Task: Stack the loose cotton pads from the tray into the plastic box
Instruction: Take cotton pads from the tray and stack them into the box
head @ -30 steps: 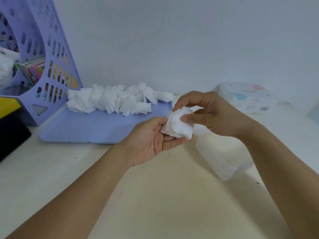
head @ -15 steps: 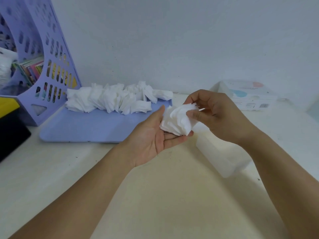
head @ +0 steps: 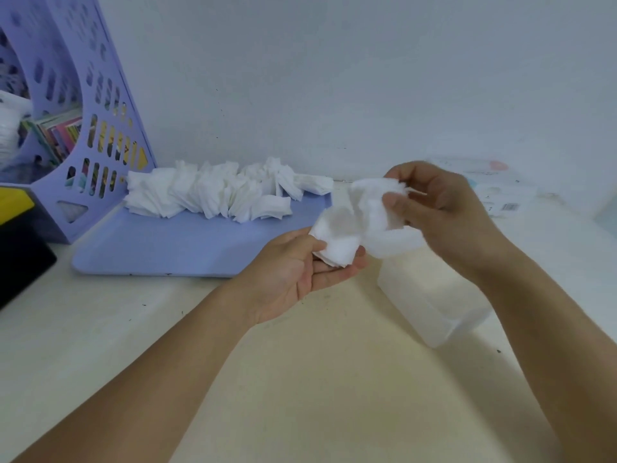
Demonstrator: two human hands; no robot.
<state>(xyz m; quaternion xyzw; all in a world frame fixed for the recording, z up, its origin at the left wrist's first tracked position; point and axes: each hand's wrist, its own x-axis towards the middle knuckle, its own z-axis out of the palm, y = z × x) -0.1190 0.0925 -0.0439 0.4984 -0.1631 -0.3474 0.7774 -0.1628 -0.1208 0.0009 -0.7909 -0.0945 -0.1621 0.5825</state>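
- since half a second ago your right hand [head: 444, 208] has lifted a little and drawn to the right, and the bundle of cotton pads [head: 354, 225] is now stretched out between your two hands instead of sitting in one clump.
- your left hand [head: 300, 272] lies palm up, fingers loosely curled, and it holds the lower part of the bundle between thumb and fingers.
- your right hand pinches the upper part of the bundle with thumb and fingertips; this hand is a bit blurred.
- the bundle hangs above the table [head: 300, 379], just over the near right corner of the tray [head: 160, 248] and the left end of the plastic box [head: 434, 305].
- the plastic box is clear, it stands on the table under your right wrist; i cannot tell if pads are already inside.
- many loose pads [head: 220, 192] lie in a row along the far edge of the tray, close to the wall, and the last ones reach the tray's right edge.
- the near half of the tray is bare, and its front edge is well apart from the row.
- between the tray's front edge and you the table is open, with only your forearms over it.
- a purple file rack [head: 83, 128] stands touching the tray's left far corner.
- a flat white package [head: 494, 192] lies near the wall behind your right hand.
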